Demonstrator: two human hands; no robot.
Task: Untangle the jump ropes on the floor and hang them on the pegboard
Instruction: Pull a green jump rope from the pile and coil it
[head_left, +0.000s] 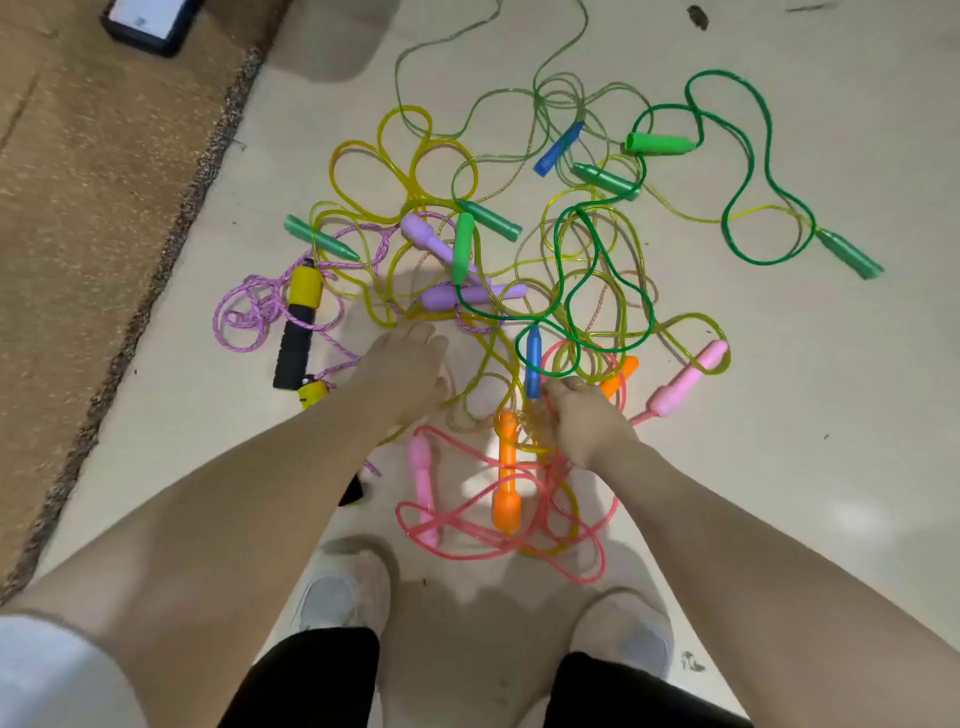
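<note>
The pale floor (779, 467) carries everything, and a brown mat (78, 208) with a dark frayed edge covers its left side, where a dark phone-like device (148, 23) lies at the far left corner. The tangle of jump ropes (519, 291) spreads over the middle of the floor, from near the person's feet out toward the far edge. A dark green rope (748, 218) makes wide loops on the right part of the pile, and yellow transparent ropes (405, 156) make loops on the far left part. A pink rope (467, 551) lies in loops nearest to the feet, and a thin purple braided rope (249, 317) is coiled close to the mat edge.

The person's two shoes (343, 597) stand at the near edge of the pile. The left hand (402, 369) reaches into the middle of the tangle with fingers bent down over the ropes; whether it grasps one, I cannot tell. The right hand (582, 415) is clenched around a bunch of thin ropes, just beside a blue handle (533, 361).

Among the handles, a black and yellow foam handle (297, 325) lies near the mat, two purple handles (467, 296) cross in the middle, an orange handle (506, 473) lies between the hands, one pink handle (685, 379) lies on the right side and another pink handle (422, 483) lies near the left shoe. Several green handles (660, 143) are spread over the far part, and a second blue handle (558, 148) is beside them
</note>
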